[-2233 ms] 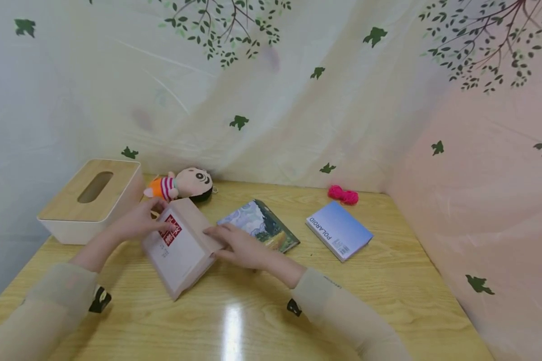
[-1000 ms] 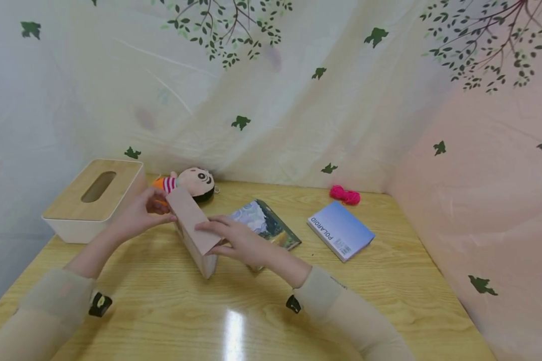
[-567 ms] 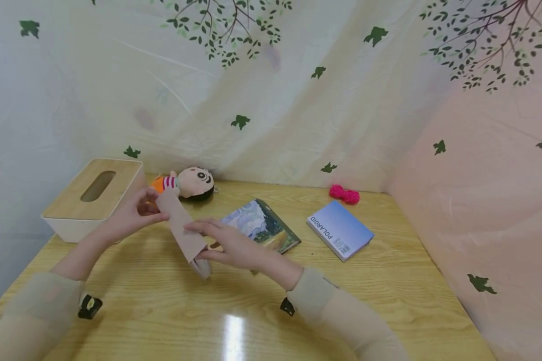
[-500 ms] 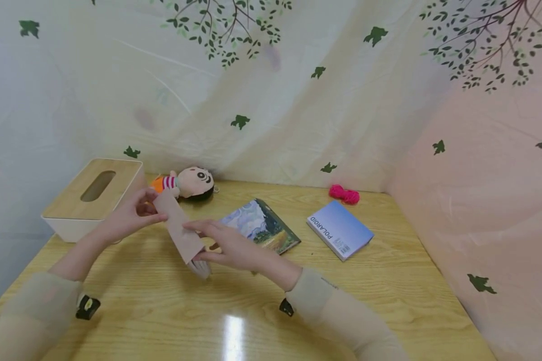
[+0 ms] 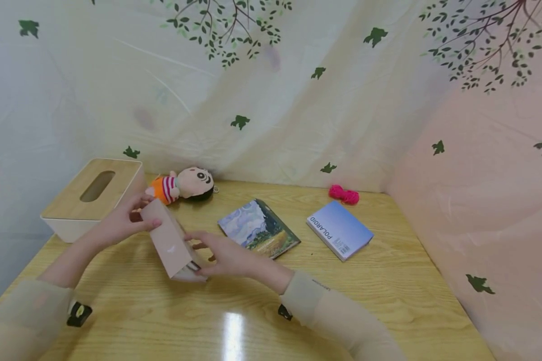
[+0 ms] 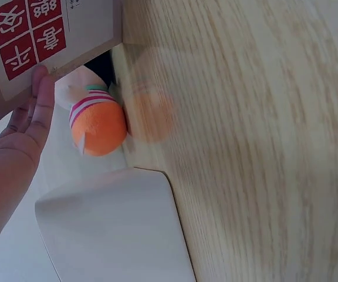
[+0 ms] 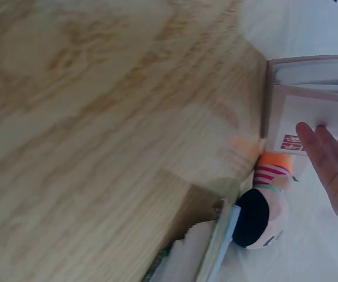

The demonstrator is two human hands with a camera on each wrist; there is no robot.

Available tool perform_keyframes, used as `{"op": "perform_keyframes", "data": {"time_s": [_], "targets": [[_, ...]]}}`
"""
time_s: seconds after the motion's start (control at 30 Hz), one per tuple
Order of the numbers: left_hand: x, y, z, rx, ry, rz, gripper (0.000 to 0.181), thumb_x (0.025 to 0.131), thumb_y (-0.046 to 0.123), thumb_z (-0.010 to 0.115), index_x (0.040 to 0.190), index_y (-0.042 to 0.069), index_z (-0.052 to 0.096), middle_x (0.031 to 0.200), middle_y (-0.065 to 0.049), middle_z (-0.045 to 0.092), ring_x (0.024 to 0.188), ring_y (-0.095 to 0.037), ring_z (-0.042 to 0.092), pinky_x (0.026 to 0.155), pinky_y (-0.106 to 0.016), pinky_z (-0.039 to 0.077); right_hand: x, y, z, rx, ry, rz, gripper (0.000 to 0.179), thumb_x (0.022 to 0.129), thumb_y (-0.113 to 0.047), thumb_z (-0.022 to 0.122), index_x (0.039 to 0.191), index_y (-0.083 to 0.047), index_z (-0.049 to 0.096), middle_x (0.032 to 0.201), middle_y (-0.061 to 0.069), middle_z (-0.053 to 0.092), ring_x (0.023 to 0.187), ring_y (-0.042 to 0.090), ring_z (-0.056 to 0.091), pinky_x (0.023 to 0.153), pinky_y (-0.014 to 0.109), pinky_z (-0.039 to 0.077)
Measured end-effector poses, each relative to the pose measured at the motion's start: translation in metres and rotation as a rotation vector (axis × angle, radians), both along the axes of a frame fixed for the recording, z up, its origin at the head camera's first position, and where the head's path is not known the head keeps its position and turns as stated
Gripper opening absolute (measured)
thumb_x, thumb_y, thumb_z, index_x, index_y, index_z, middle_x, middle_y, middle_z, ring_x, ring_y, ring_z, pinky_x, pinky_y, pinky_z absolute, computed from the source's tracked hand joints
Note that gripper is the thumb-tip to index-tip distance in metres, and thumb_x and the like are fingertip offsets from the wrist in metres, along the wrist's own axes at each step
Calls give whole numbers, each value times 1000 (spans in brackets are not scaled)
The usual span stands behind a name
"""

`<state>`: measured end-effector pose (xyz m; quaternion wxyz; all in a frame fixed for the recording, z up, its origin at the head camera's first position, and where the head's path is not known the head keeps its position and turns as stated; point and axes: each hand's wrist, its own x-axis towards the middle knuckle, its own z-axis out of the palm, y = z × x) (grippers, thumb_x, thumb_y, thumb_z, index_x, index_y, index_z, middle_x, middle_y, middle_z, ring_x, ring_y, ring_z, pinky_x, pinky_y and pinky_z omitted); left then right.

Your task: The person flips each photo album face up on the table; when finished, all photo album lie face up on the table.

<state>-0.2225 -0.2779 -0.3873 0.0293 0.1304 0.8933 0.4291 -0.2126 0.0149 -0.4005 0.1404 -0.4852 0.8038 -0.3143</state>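
A thick pale pink book (image 5: 164,235) stands on edge on the table, its plain spine turned up. My left hand (image 5: 119,220) pinches its far left corner, with the thumb on the spine. The left wrist view shows red squares with white characters on the book's cover (image 6: 93,35), next to the left fingers (image 6: 43,108). On the other side, my right hand (image 5: 228,255) holds the book near its closer end. In the right wrist view the right fingers (image 7: 315,144) lie across a cover, and white pages show between the covers.
Behind the book lies a plush doll (image 5: 180,185) in orange and stripes. A tissue box (image 5: 58,203) with a wooden lid stands left. To the right are a booklet (image 5: 259,228) with a landscape picture, a blue POLAROID box (image 5: 341,230) and pink yarn (image 5: 343,194).
Both hands have turned the book from its red-marked cover facing up to its spine on top, and shifted it left. The right hand has moved left with it, uncovering more of the landscape booklet.
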Motion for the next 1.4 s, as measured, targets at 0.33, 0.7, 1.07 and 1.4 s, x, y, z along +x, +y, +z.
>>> {"op": "perform_keyframes", "data": {"time_s": [0.33, 0.7, 1.07, 1.4], "targets": [[9, -9, -8, -38, -63, -28, 70, 91, 35, 62, 139, -4, 28, 138, -25, 33, 123, -47, 36, 95, -59, 40, -5, 6, -16, 200, 135, 17, 87, 81, -31, 74, 149, -35, 20, 140, 1, 45, 104, 8, 55, 84, 14, 45], [16, -21, -27, -104, -29, -71, 64, 85, 34, 70, 133, 4, 39, 133, -23, 46, 119, -39, 47, 94, -51, 44, -13, 8, -24, 292, 241, 14, 61, 83, -33, 72, 136, -28, 44, 147, -3, 39, 127, 13, 46, 103, 24, 38], [18, -27, -43, -152, 69, -120, 51, 83, 34, 71, 126, 12, 54, 131, -14, 52, 111, -6, 50, 89, -25, 48, -20, 5, -26, 296, 281, 39, 53, 83, -29, 72, 131, -26, 49, 143, -2, 40, 110, 6, 50, 89, 14, 42], [15, -23, -46, -160, 80, -114, 52, 83, 31, 71, 127, 9, 54, 128, -19, 55, 100, -15, 59, 83, -27, 50, -24, 7, -27, 302, 252, 20, 53, 83, -25, 73, 131, -25, 50, 145, -1, 38, 107, 6, 52, 85, 12, 43]]}}
